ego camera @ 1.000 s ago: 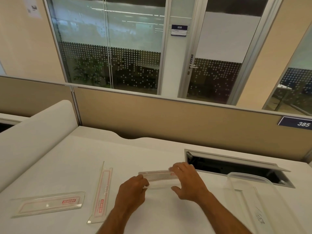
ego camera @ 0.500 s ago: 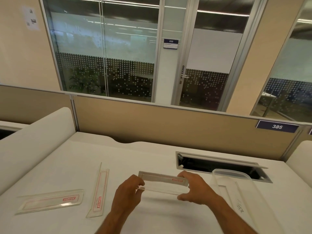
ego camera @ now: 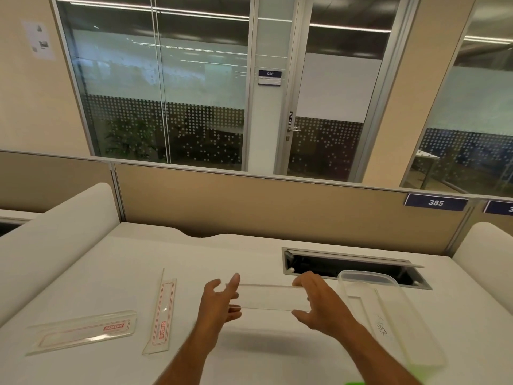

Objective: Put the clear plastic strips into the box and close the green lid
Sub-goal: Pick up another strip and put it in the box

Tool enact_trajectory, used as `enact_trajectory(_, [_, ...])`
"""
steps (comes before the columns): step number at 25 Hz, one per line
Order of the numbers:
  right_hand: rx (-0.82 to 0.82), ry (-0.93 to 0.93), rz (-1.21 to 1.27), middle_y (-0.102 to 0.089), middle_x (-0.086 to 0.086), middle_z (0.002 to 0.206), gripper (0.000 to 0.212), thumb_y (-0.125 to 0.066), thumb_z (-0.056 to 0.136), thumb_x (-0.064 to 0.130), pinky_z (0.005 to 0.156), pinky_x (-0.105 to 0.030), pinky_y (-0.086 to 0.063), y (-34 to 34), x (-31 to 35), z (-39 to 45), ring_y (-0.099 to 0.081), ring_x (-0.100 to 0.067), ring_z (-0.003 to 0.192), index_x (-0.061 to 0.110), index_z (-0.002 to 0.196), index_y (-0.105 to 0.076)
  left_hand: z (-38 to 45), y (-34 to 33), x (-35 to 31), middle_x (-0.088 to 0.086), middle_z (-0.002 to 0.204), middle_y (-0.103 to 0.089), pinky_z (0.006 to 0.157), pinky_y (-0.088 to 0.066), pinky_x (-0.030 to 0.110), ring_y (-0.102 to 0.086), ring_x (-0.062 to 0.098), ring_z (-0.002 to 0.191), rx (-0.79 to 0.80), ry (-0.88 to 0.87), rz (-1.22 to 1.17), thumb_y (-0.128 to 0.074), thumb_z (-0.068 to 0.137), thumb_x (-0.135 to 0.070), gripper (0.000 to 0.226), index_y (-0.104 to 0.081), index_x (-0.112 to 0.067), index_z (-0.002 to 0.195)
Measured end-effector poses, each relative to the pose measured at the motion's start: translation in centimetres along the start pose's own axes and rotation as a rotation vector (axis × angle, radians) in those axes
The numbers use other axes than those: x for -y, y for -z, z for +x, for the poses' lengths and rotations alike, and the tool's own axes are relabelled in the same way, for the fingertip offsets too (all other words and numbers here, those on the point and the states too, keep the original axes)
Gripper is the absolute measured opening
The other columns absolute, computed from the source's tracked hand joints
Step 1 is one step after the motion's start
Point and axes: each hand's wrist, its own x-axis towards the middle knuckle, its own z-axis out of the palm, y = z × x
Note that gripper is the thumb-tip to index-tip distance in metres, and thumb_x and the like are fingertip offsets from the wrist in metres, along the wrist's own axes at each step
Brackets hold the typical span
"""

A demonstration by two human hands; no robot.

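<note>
Left hand (ego camera: 219, 304) & right hand (ego camera: 319, 304), fingers spread partway, are pinching clear strip (ego camera: 270, 300) by its ends, lifted above desk (ego camera: 249, 259).

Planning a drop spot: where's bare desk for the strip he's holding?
Free: the far desk between the two lying strips and the partition; also the near patch under the hands. Crowded: the right, where the clear box sits beside the cable hatch, and the near left with the flat strip.
</note>
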Motion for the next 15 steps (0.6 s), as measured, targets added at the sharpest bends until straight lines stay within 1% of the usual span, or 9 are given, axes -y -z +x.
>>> enact_trajectory(2, [-0.046,0.035,-0.039,-0.051,0.009,0.119,0.054,-0.077,0.072,0.043,0.076,-0.009,-0.046,0.2,0.2,-0.2,-0.056,-0.01,0.094,0.027,0.117,-0.051,0.0,0.1,0.1,0.013,0.11,-0.067,0.082,-0.061,0.043,-0.068,0.033,0.093,0.052,0.019,-0.033,-0.066,0.086,-0.047,0.054,-0.053,-0.012,0.126])
enact_trajectory(3, [-0.062,0.049,-0.047,-0.052,0.008,0.119,0.054,-0.078,0.071,0.042,0.076,-0.009,-0.046,0.3,0.3,-0.3,-0.057,-0.012,0.096,0.026,0.116,-0.053,0.0,0.2,0.3,0.014,0.109,-0.067,0.081,-0.061,0.042,-0.068,0.033,0.095,0.075,0.016,-0.063,-0.065,0.088,-0.044,0.047,-0.057,-0.012,0.121])
enact_trajectory(5, [-0.076,0.056,-0.032,-0.052,0.007,0.123,0.059,-0.08,0.069,0.042,0.082,-0.01,-0.044,0.6,0.4,-0.4,-0.055,-0.011,0.105,0.026,0.119,-0.053,0.0,0.3,0.5,0.016,0.111,-0.066,0.08,-0.06,0.042,-0.067,0.035,0.096,0.105,0.003,-0.135,-0.065,0.09,-0.034,0.036,-0.06,-0.011,0.117])
enact_trajectory(7, [-0.07,0.023,0.04,-0.048,0.011,0.129,0.07,-0.079,0.068,0.049,0.091,-0.011,-0.037,0.9,0.6,-0.5,-0.047,-0.006,0.114,0.03,0.127,-0.048,0.1,0.4,0.7,0.018,0.113,-0.065,0.082,-0.059,0.042,-0.066,0.036,0.096,0.121,-0.019,-0.176,-0.065,0.092,-0.023,0.03,-0.058,-0.012,0.119])
enact_trajectory(9, [-0.071,-0.042,0.162,-0.045,0.019,0.129,0.078,-0.079,0.063,0.053,0.093,-0.011,-0.034,1.4,1.0,-0.5,-0.044,0.0,0.114,0.035,0.131,-0.044,0.1,0.7,0.8,0.018,0.113,-0.066,0.083,-0.058,0.04,-0.067,0.035,0.096,0.142,-0.054,-0.193,-0.064,0.092,-0.012,0.029,-0.055,-0.013,0.12])
enact_trajectory(11, [-0.069,-0.099,0.27,-0.049,0.025,0.123,0.082,-0.082,0.058,0.052,0.088,-0.01,-0.038,2.1,1.3,-0.4,-0.049,0.003,0.111,0.04,0.129,-0.043,0.1,1.2,1.0,0.017,0.115,-0.066,0.083,-0.058,0.037,-0.067,0.034,0.1,0.171,-0.103,-0.206,-0.064,0.09,-0.002,0.032,-0.055,-0.014,0.118])
enact_trajectory(15, [-0.042,-0.112,0.316,-0.053,0.032,0.114,0.082,-0.084,0.055,0.051,0.078,-0.002,-0.041,2.9,1.6,-0.2,-0.052,0.008,0.108,0.049,0.124,-0.04,0.0,1.8,0.9,0.016,0.119,-0.062,0.08,-0.058,0.031,-0.064,0.036,0.109,0.183,-0.18,-0.227,-0.061,0.084,0.013,0.039,-0.055,-0.013,0.113])
